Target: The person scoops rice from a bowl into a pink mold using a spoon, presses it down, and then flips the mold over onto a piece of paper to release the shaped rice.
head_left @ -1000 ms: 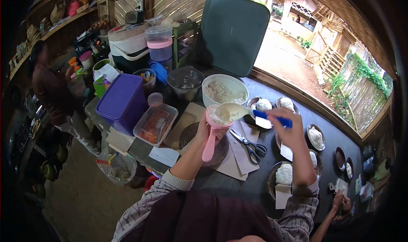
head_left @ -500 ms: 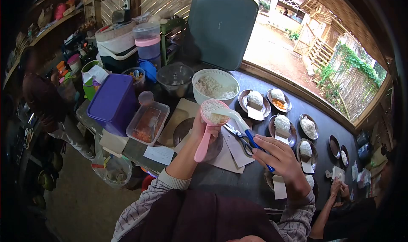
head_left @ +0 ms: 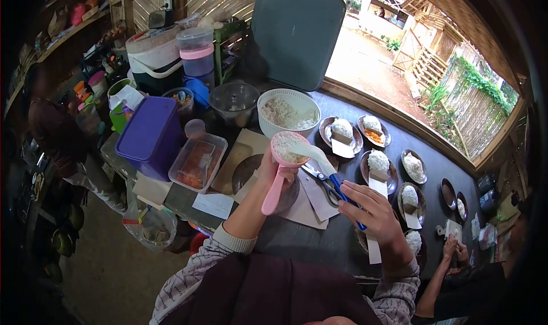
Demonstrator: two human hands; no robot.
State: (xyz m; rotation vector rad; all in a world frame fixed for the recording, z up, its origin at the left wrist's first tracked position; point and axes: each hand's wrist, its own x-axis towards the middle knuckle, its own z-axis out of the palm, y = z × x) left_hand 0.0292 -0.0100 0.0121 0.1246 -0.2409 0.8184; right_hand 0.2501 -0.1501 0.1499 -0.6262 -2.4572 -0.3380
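My left hand (head_left: 275, 170) is closed around a pink scoop (head_left: 273, 196), whose cup is full of white rice (head_left: 285, 142). In my right hand (head_left: 374, 212) is a spatula (head_left: 319, 157) with a blue handle and a pale blade. The blade lies against the rice at the top of the scoop. Just behind the scoop stands a white colander-like tub (head_left: 311, 132) of loose rice. Below the spatula, scissors (head_left: 329, 195) rest on brown paper sheets (head_left: 302, 214); their blades are partly covered.
Several brown plates (head_left: 393, 182) with mounds of rice and folded card pieces stand on the right. A clear container (head_left: 197, 160) of orange food and a purple box (head_left: 149, 134) are on the left. Another person's hands (head_left: 455, 249) hold something at the far right; a person (head_left: 54, 128) stands far left.
The view has shifted very slightly. Both hands keep the scoop and spatula in almost the same place, with the blade still on the rice.
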